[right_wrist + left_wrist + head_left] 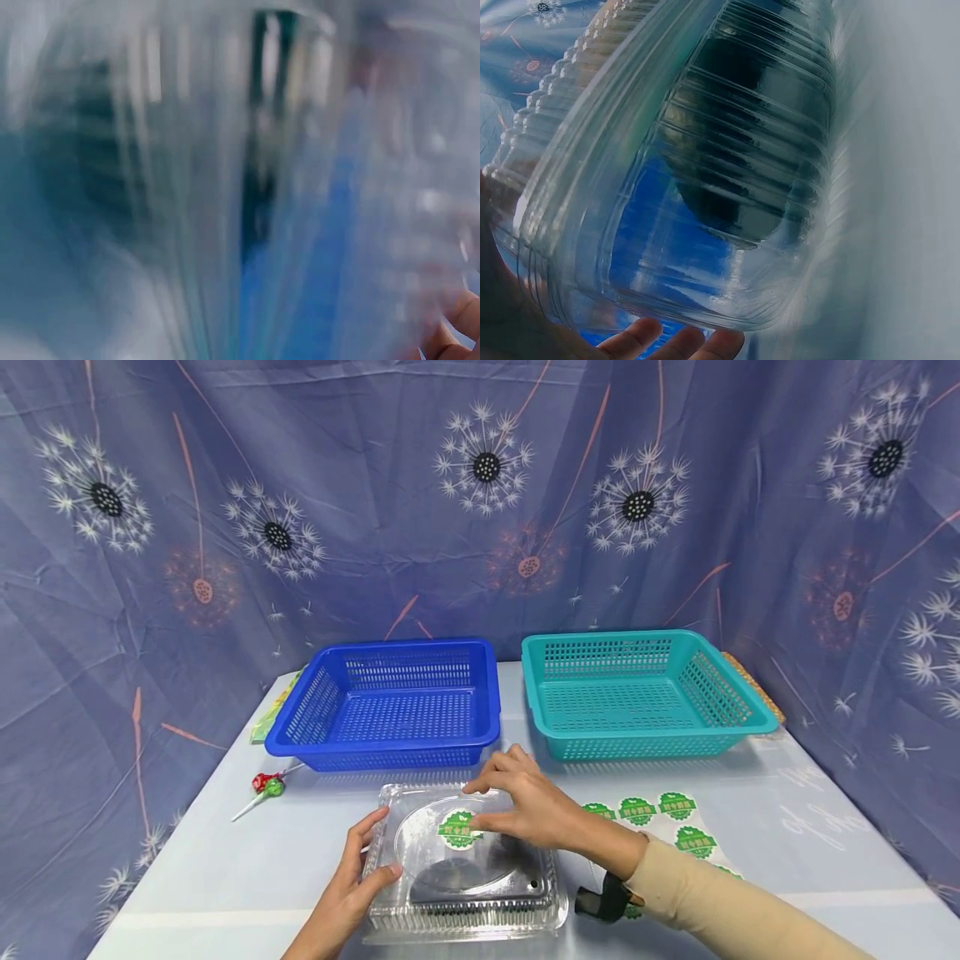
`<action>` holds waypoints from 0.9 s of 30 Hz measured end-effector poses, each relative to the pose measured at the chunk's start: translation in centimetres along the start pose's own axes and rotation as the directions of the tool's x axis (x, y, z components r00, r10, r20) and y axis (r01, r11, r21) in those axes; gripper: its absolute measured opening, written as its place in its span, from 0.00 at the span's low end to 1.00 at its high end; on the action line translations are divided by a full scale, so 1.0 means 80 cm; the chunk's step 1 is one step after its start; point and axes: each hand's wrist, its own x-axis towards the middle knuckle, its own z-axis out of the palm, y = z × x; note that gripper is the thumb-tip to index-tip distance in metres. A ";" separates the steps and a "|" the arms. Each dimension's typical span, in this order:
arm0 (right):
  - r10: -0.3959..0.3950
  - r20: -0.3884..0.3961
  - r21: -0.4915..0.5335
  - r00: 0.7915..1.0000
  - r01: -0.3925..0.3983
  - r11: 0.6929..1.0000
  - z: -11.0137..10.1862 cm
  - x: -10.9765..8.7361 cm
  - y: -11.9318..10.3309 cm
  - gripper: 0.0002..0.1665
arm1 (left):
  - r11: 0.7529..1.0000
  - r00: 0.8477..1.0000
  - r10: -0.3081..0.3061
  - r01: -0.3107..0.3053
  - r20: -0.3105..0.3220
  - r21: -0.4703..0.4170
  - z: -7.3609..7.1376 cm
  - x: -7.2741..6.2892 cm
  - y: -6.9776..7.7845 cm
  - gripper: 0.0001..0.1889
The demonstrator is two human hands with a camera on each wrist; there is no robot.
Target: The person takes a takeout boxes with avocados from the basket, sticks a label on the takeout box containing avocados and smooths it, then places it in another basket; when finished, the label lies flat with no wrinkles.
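A clear plastic food container (427, 906) with a ridged wall and lid stands at the table's front. My left hand (351, 870) grips its left side, thumb on the lid; in the left wrist view its fingertips (721, 345) curl at the container's edge. On the lid lies a round green-and-white sticker (454, 832). Over the lid, my right hand (525, 802) has thumb and forefinger apart, the thumb at the sticker's right edge. Dark patches show through the plastic; I cannot tell whether they are contents or reflections. Blur covers most of the right wrist view.
Behind the container stand a blue basket (382, 758) and a teal basket (645, 745). Sheets of green stickers (677, 806) lie to the right, partly under my right forearm. A red lollipop (264, 782) and a green lollipop (274, 787) lie at the left.
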 end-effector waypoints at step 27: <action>0.192 -0.280 -0.019 0.941 -0.205 0.979 -0.107 -0.081 0.103 0.24 | 1.000 1.000 0.010 -0.010 0.001 0.016 0.000 -0.001 0.001 0.36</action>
